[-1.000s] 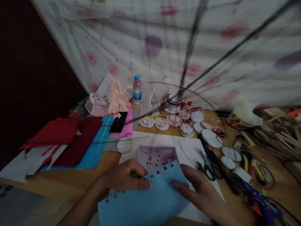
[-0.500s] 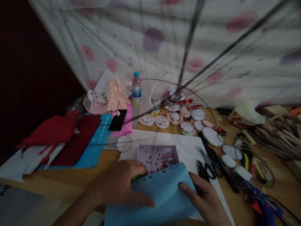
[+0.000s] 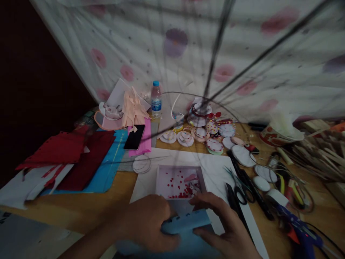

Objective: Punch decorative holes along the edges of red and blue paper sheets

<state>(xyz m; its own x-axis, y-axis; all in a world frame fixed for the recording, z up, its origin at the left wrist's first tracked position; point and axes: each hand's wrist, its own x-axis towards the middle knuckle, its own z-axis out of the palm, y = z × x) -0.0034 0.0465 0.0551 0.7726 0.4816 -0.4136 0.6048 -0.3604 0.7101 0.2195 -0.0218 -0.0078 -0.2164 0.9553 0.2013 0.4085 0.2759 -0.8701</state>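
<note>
A light blue sheet [image 3: 188, 222] with dark punched holes along its edge is folded over on itself just in front of me. My left hand [image 3: 151, 223] is closed around the left end of the fold; its fingertips are partly hidden. At the fold's right end, my right hand [image 3: 223, 226] has its thumb and fingers apart, the thumb close to the near side. Just beyond both hands, a shallow white box [image 3: 159, 180] holds small red dots and pale pink scraps. Under the box lies a white board [image 3: 215, 169].
Black scissors [image 3: 239, 190], a cutter and a blue glue gun [image 3: 299, 226] lie at right. Red sheets [image 3: 59, 147] and a phone [image 3: 134, 137] are at left. Small decorated hats [image 3: 199, 133] and a water bottle [image 3: 156, 99] stand behind. Thin wires cross the view.
The blue sheet has come down toward me and its punched edge is folded over. My right hand has loosened from the sheet, its fingers now spread beside the fold.
</note>
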